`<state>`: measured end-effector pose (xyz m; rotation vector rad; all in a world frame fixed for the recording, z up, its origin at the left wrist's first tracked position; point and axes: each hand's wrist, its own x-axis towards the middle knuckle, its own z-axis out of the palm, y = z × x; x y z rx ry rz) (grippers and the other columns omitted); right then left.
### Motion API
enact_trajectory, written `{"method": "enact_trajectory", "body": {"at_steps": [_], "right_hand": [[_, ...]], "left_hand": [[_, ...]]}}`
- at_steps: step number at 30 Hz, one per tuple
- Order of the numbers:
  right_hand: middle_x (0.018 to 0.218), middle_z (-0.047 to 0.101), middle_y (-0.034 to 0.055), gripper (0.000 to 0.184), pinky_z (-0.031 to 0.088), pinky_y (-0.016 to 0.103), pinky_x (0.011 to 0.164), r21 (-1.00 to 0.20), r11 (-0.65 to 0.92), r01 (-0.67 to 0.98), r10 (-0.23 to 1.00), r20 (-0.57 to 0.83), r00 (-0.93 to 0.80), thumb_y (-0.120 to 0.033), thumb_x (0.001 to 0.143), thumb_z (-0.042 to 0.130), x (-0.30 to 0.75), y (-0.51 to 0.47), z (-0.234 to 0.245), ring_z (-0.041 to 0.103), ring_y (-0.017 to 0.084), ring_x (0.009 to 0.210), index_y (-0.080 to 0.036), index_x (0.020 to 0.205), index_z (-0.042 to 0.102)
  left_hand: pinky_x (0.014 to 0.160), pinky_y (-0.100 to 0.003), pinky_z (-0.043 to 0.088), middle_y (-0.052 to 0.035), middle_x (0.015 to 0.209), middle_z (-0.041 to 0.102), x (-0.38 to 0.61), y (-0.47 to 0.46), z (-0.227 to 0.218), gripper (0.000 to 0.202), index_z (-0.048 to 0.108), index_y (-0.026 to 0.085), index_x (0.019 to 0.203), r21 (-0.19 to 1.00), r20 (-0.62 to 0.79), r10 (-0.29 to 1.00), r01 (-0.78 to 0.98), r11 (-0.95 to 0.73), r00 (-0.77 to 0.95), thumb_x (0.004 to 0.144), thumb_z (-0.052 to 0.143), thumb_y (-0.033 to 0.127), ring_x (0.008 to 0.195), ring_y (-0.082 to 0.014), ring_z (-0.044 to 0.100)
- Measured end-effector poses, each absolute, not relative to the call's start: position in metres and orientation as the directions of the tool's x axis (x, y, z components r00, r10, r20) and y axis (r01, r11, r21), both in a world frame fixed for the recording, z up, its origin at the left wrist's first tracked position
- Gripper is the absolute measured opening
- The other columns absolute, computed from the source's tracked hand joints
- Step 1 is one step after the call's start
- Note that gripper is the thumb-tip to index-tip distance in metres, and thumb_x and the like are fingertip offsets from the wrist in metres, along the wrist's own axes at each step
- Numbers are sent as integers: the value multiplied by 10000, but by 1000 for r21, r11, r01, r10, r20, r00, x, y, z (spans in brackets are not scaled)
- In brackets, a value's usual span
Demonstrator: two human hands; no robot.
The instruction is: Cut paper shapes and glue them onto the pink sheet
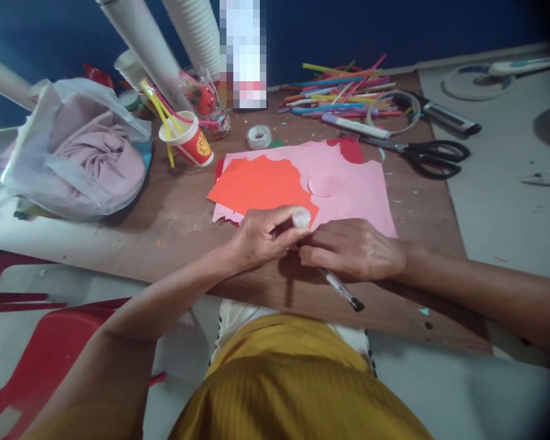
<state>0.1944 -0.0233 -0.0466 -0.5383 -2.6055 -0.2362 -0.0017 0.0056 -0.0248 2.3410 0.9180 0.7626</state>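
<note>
My left hand (263,237) is closed, with thumb and forefinger pinching a small round whitish piece with a clear look, like a cap (301,217). Close beside it, my right hand (355,249) has its fingers curled in, and what they grip is hidden. From under the right hand sticks out a clear-barrelled pen (337,284) with a black end; whether the hand holds it I cannot tell. Just beyond both hands, an orange sheet (261,183) with a cut, wavy edge overlaps a pink sheet (366,189). A loose pink round cut-out (327,184) rests on the pink sheet.
On the brown table (174,223) lie black-handled scissors (433,157), a white marker (355,126), a tape roll (259,137) and many coloured sticks (339,91). A red paper cup (190,140) and a bag with pink cloth (96,153) stand left. A red chair (55,348) is below.
</note>
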Motion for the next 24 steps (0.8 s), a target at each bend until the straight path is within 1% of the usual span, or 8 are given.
{"method": "enact_trajectory", "body": {"at_steps": [3,9,13,16,18,20,22,24], "right_hand": [[726,591,-13,135,341,270,532,110,900,421,324,478,-816,-168,876,422,192,-23,-47,488,129,587,-219,917,540],[700,572,-16,151,317,269,528,106,897,430,337,466,-818,-146,869,409,189,-24,-45,465,124,573,-215,858,543],[678,575,-13,156,324,265,540,70,913,403,326,471,-820,-144,870,407,191,-23,-41,467,121,563,-205,823,542],[628,575,-14,174,323,264,519,8,923,384,331,490,-807,-152,867,408,196,-21,-35,465,121,528,-200,761,537],[590,568,-17,158,329,258,503,-89,909,407,391,519,-760,-183,858,434,201,-20,-30,469,118,508,-200,737,534],[596,576,-16,102,359,244,503,-271,857,438,510,561,-652,-196,842,469,206,-18,-27,495,112,516,-198,765,537],[647,590,-7,67,398,234,520,-484,752,446,658,579,-481,-176,831,482,210,-15,-26,528,110,551,-196,795,535],[668,578,-2,76,416,237,522,-659,615,433,787,546,-287,-180,835,480,212,-11,-27,530,112,560,-198,787,536]], "left_hand": [[561,-180,417,1,660,623,-2,5,-25,210,618,152,789,635,304,727,438,-636,615,811,529,340,588,-86,546],[563,-179,418,-1,673,631,-2,5,-24,205,621,153,845,631,310,736,448,-633,602,805,540,337,594,-88,551],[553,-174,416,-3,689,641,-2,6,-25,220,625,154,856,638,310,731,437,-634,608,810,534,349,595,-87,557],[560,-173,418,-10,698,649,-3,7,-28,224,628,150,864,637,315,723,428,-641,614,807,541,349,603,-89,567],[576,-175,422,-19,710,655,-3,7,-29,219,630,146,861,637,326,723,424,-644,609,805,547,340,616,-94,573],[593,-179,427,-28,725,658,-3,7,-29,210,632,143,838,652,322,721,408,-638,614,809,543,331,632,-98,577],[597,-178,426,-27,724,655,-3,7,-26,204,631,144,815,684,289,718,388,-617,633,819,531,321,633,-96,572],[584,-173,421,-17,702,645,-3,6,-24,201,629,146,797,705,254,719,384,-596,647,824,522,314,613,-88,561]]}}
